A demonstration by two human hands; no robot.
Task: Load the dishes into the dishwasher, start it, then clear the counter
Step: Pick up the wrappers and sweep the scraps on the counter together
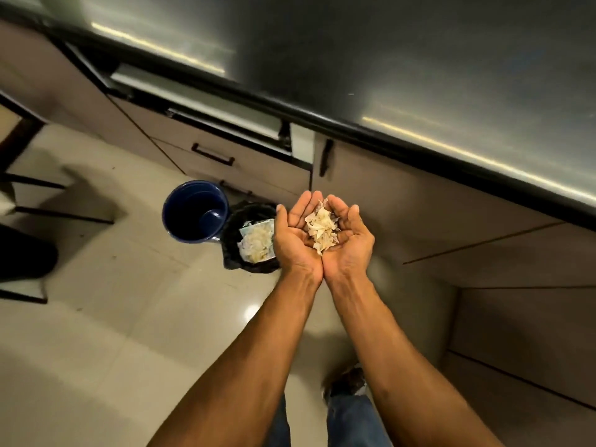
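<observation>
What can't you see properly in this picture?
Head view:
- the black-lined bin: its right side is hidden behind the left hand.
- the pale scraps: too small to identify; the pile's underside is hidden in the left hand and right hand.
- the countertop: blurred, cut off by the top edge.

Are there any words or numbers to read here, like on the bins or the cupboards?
None can be read.
Crumpled wrapper in the black-lined bin: any print is too blurred to read.
Blue bucket, drawers, peels: no writing shows.
</observation>
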